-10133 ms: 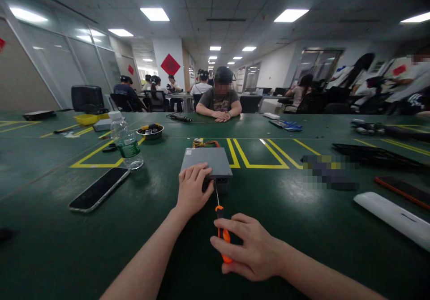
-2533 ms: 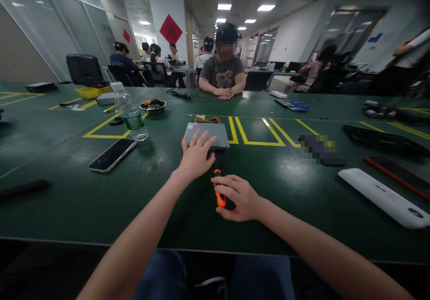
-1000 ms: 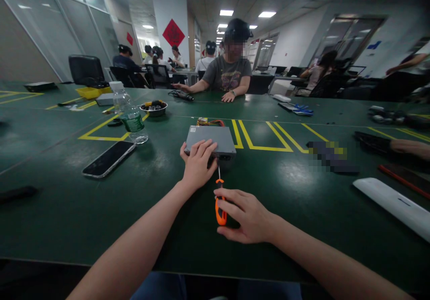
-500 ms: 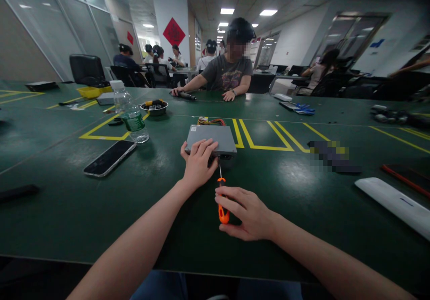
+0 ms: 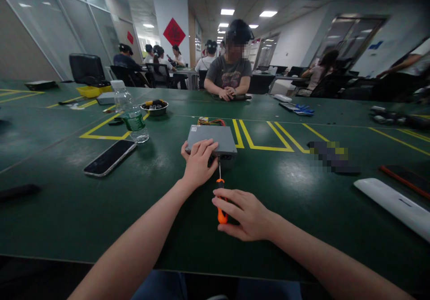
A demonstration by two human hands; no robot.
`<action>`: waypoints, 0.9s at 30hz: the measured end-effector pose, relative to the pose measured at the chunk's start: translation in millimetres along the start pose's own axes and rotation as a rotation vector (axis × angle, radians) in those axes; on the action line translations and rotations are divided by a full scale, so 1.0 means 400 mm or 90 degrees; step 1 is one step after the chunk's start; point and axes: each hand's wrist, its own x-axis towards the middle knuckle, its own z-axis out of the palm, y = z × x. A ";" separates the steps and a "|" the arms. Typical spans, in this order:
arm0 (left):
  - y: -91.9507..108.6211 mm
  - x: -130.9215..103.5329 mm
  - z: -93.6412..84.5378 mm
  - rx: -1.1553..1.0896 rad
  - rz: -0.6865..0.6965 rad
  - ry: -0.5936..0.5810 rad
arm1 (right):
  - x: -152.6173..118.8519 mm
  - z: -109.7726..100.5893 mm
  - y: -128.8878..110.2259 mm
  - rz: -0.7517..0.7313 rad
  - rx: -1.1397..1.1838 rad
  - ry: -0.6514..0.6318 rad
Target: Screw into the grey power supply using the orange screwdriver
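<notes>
A grey metal computer power supply [image 5: 212,134] lies on the green table in front of me, its bundle of coloured wires [image 5: 212,122] at the far side. My left hand [image 5: 200,161] grips its near left corner, fingers over the top and thumb at the near face. In my right hand [image 5: 243,212] is an orange and black screwdriver [image 5: 222,216], held by its handle. Its thin shaft [image 5: 220,170] points away from me, and the tip reaches the near face, close to my left thumb. Just what the tip touches is too small to make out.
To the left are a phone [image 5: 110,158], a plastic bottle [image 5: 136,123] and a metal bowl [image 5: 155,107] with small items. A white device [image 5: 393,206] lies at right. Across the table sits a person [image 5: 230,74], hands at a dark object. Yellow tape marks the table [image 5: 188,246].
My right hand and the screwdriver handle have shifted slightly left; my left hand and the power supply look still. The person opposite has drawn the dark object in, bringing both hands together.
</notes>
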 end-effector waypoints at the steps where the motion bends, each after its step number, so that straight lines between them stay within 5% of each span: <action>1: -0.001 0.000 0.001 0.000 0.000 0.002 | 0.002 -0.002 -0.002 -0.007 -0.017 -0.021; 9: 0.000 0.001 0.000 -0.003 -0.002 -0.001 | 0.006 0.001 -0.002 -0.029 -0.053 0.056; 17: 0.000 0.000 0.000 0.000 -0.002 0.002 | 0.006 0.005 -0.002 -0.040 -0.078 -0.075; 27: -0.001 0.000 0.001 -0.005 -0.002 -0.001 | 0.004 -0.006 -0.002 -0.006 -0.012 -0.002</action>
